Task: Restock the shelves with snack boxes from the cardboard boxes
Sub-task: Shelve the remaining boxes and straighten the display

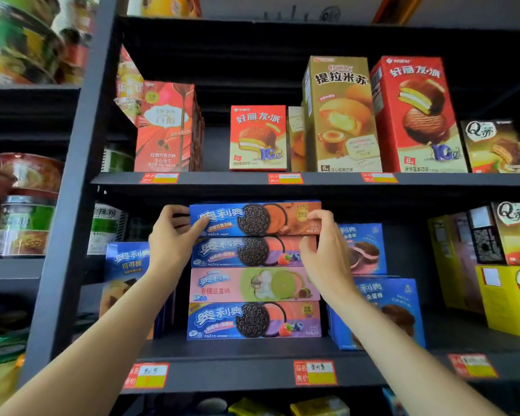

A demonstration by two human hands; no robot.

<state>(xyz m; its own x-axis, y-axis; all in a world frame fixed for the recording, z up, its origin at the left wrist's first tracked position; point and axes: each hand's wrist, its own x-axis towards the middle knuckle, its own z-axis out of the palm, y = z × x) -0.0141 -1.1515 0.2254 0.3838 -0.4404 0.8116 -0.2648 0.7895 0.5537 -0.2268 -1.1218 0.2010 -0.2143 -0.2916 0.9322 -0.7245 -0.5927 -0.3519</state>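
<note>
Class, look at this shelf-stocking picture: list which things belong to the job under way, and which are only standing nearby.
Part of the job:
- top Oreo box, gripped at its ends by the left hand and right hand
- stack of three Oreo boxes beneath it
- black shelf

Only nearby:
- tall red pie box
- gold tiramisu box
- noodle bowls
- price labels

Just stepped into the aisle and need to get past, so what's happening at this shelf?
A person is stocking cookie boxes. Both hands hold the top blue box of a four-high stack on the lower shelf: the left hand grips its left end, the right hand its right end. Under it lie another blue box, a pink box and a third blue one.
</note>
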